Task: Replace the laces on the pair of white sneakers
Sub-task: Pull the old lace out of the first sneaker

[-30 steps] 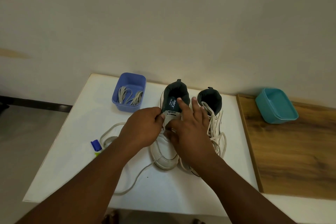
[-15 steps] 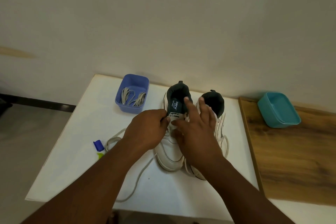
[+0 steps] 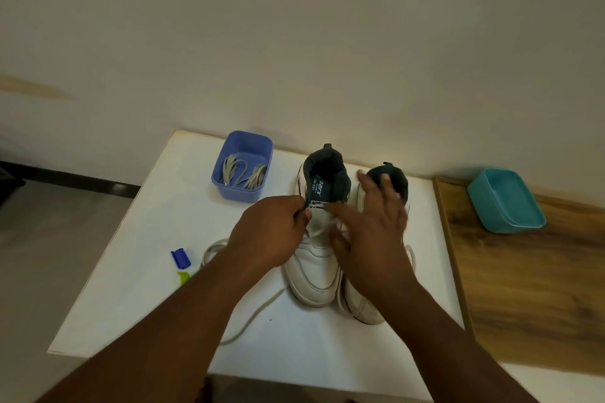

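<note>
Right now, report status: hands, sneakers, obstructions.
Left hand pinching the lace at left sneaker tongue. Right hand open over both sneakers. Loose lace trails on table. No obstructions seen.

left hand [image 3: 273, 232] fingers curled, pinching; right hand [image 3: 370, 232] fingers spread.

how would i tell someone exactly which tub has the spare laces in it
Start at the white table against the wall, where two white sneakers stand side by side. The tub with the laces is the purple tub near the table's back edge, left of the sneakers, with grey laces coiled inside. The other tub, the teal tub, sits on the wooden top to the right and shows nothing inside.
</note>
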A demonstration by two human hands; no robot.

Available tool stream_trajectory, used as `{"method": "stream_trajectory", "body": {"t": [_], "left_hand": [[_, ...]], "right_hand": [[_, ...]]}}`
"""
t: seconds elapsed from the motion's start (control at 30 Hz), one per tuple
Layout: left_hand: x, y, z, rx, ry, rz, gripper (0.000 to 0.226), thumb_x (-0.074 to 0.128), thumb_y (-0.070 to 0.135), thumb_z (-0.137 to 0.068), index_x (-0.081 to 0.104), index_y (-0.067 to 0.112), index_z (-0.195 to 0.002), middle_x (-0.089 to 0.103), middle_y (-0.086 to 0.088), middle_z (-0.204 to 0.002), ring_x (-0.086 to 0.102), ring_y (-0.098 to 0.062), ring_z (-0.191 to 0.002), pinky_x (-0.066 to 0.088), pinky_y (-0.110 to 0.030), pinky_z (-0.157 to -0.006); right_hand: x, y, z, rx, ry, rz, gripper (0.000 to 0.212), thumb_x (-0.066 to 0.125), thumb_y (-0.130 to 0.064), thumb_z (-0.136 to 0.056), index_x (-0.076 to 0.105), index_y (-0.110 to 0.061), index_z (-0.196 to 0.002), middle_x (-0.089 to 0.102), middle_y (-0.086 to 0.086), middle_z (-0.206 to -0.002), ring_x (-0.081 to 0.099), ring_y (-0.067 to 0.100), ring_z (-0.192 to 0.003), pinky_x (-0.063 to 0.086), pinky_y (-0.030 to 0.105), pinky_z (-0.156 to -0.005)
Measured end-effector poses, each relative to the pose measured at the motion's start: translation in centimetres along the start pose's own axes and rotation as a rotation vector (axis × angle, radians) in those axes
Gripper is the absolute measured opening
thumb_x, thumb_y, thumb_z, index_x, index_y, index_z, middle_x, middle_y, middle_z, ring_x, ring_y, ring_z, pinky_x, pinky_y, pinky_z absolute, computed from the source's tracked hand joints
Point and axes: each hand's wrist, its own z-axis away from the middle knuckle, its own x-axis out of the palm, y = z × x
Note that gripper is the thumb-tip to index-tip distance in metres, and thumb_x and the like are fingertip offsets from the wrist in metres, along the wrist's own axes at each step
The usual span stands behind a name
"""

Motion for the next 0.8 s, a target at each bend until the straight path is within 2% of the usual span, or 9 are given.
{"method": "stream_trajectory", "body": {"t": [0.1, 0.17, 0.3, 0.43, 0.5, 0.57, 0.63, 0.7, 0.8], "left_hand": [[0.1, -0.1, 0.0, 0.001, -0.012, 0.010, 0.024, 0.044, 0.040, -0.104, 0.049, 0.028, -0.084, 0.054, 0.007, -0.075, 0.058, -0.016, -0.074, 0.045, -0.030, -0.066], [0.2, -0.2, 0.0, 0.002, -0.020, 0.018, 0.025, 0.044, 0.040, -0.104, 0.048, 0.029, -0.083, 0.053, 0.008, -0.073, 0.057, -0.016, -0.073, 0.044, -0.031, -0.065], [0.2, 0.0, 0.0, 0.009, -0.014, -0.016, 0.021, 0.042, 0.043, -0.104, 0.049, 0.031, -0.088, 0.058, 0.008, -0.080, 0.060, -0.016, -0.077, 0.050, -0.032, -0.069], [0.0, 0.2, 0.3, 0.035, 0.007, -0.053, 0.023, 0.041, 0.042, -0.105, 0.055, 0.028, -0.095, 0.066, 0.004, -0.089, 0.061, -0.017, -0.081, 0.052, -0.034, -0.073], [0.1, 0.1, 0.2, 0.028, 0.004, -0.036, 0.026, 0.041, 0.042, -0.105, 0.059, 0.025, -0.097, 0.067, 0.003, -0.089, 0.062, -0.017, -0.081, 0.050, -0.032, -0.072], [0.2, 0.0, 0.1, 0.015, -0.001, -0.020, 0.027, 0.042, 0.043, -0.105, 0.059, 0.025, -0.095, 0.067, 0.003, -0.088, 0.061, -0.016, -0.080, 0.048, -0.031, -0.070], [0.3, -0.1, 0.0, 0.003, -0.005, 0.000, 0.025, 0.043, 0.044, -0.104, 0.057, 0.027, -0.093, 0.065, 0.004, -0.085, 0.060, -0.015, -0.077, 0.045, -0.028, -0.068], [0.4, -0.2, 0.0, -0.008, -0.015, 0.022, 0.024, 0.044, 0.043, -0.104, 0.053, 0.028, -0.088, 0.061, 0.006, -0.080, 0.059, -0.013, -0.075, 0.045, -0.028, -0.067], [0.4, -0.3, 0.0, 0.001, -0.015, 0.009, 0.025, 0.044, 0.044, -0.104, 0.049, 0.031, -0.084, 0.055, 0.009, -0.075, 0.057, -0.013, -0.072, 0.050, -0.033, -0.068]], "right_hand": [[1.2, -0.7, -0.1, -0.062, -0.063, 0.005, 0.005, 0.073, -0.034, -0.089, 0.077, -0.037, -0.090, 0.036, 0.007, -0.162, 0.010, 0.041, -0.155, 0.007, 0.059, -0.122], [1.5, -0.6, -0.1, -0.063, -0.059, 0.006, 0.007, 0.071, -0.034, -0.089, 0.076, -0.036, -0.084, 0.043, 0.003, -0.157, 0.017, 0.040, -0.153, 0.008, 0.058, -0.123], [0.2, 1.2, -0.4, 0.034, 0.029, 0.158, 0.010, 0.069, -0.023, -0.088, 0.073, -0.028, -0.096, 0.051, 0.005, -0.146, 0.028, 0.034, -0.147, 0.013, 0.058, -0.120], [-1.8, 3.3, -0.4, 0.201, 0.164, 0.224, 0.013, 0.067, -0.018, -0.090, 0.070, -0.022, -0.102, 0.049, 0.012, -0.140, 0.036, 0.038, -0.137, 0.024, 0.062, -0.115], [-1.8, 2.4, -0.3, 0.157, 0.159, 0.124, 0.015, 0.069, -0.021, -0.091, 0.070, -0.025, -0.106, 0.045, 0.012, -0.148, 0.029, 0.039, -0.144, 0.022, 0.061, -0.117], [-0.8, 0.7, -0.2, 0.028, 0.075, 0.047, 0.022, 0.072, -0.024, -0.089, 0.071, -0.029, -0.110, 0.039, 0.010, -0.156, 0.017, 0.039, -0.152, 0.015, 0.058, -0.119], [0.4, -0.7, 0.0, -0.065, -0.026, 0.071, 0.017, 0.073, -0.031, -0.088, 0.075, -0.034, -0.104, 0.036, 0.009, -0.161, 0.012, 0.039, -0.154, 0.009, 0.057, -0.121], [1.2, -1.2, 0.1, -0.074, -0.067, 0.082, 0.004, 0.075, -0.034, -0.088, 0.077, -0.036, -0.090, 0.042, 0.009, -0.158, 0.017, 0.041, -0.153, 0.007, 0.057, -0.121], [0.8, -0.7, 0.0, -0.056, -0.028, 0.085, 0.007, 0.076, -0.030, -0.085, 0.075, -0.036, -0.083, 0.052, 0.005, -0.150, 0.026, 0.039, -0.150, 0.010, 0.058, -0.121]]}}
